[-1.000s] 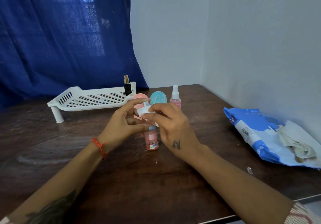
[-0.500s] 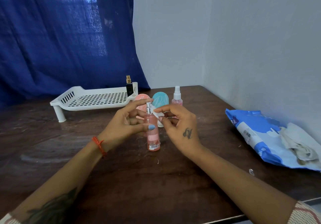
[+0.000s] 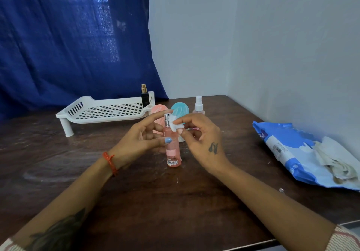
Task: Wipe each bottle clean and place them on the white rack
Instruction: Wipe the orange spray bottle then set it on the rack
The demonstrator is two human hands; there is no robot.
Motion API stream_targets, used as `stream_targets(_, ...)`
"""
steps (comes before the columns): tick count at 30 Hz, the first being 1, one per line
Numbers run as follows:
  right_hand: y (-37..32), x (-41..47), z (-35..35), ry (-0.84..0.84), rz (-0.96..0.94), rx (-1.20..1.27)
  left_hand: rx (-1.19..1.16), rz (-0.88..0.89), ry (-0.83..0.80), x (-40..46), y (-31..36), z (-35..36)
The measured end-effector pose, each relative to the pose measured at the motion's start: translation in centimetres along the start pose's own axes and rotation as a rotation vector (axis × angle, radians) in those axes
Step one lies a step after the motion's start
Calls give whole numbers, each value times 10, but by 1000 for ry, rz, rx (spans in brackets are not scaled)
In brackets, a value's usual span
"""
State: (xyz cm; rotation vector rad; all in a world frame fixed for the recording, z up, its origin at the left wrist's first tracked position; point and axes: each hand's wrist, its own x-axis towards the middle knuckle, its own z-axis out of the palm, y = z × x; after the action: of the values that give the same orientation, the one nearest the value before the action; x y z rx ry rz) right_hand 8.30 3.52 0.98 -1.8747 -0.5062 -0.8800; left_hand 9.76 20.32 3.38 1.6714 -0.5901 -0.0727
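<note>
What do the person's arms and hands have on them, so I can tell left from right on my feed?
Left hand: orange thread bracelet, light blue thumbnail, dark forearm tattoo. Right hand: small dark tattoo on its back, patterned sleeve cuff.

Your corner: dark table, blue curtain, pale walls.
You see the wooden table (image 3: 175, 202) filling the lower frame, daylight glowing through the curtain (image 3: 68, 46) upper left, grey-white walls (image 3: 272, 46) meeting upper right.

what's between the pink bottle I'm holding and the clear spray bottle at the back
In the head view, the right hand pinching a white wipe, with the blue round container behind it.
</note>
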Motion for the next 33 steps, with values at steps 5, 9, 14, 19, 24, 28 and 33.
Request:
stream_targets(5,3,1,-2,-67,-30,-32,-39,-15,9,0,-2,-1)
stream_targets(9,10,-6,-4,-190,-216,-114,-48,-25,25,1,-4,-3)
stream_targets(14,14,-7,-10,-413,-158,-154,-41,-41,31,1,-6,-6)
stream_targets(19,13,-3,-14,-412,-77,-78,-37,-60,12,1,-5,-5)
stream_targets(24,13,-1,-9,-96,-148,-111,-47,-77,-29,1,-4,-4)
stream_targets(28,14,-4,-6,-229,-190,-122,-45,-90,-20,1,-4,-4)
stream_targets(33,13,-7,-8,-409,-241,-147,-17,-86,30,2,-8,-6)
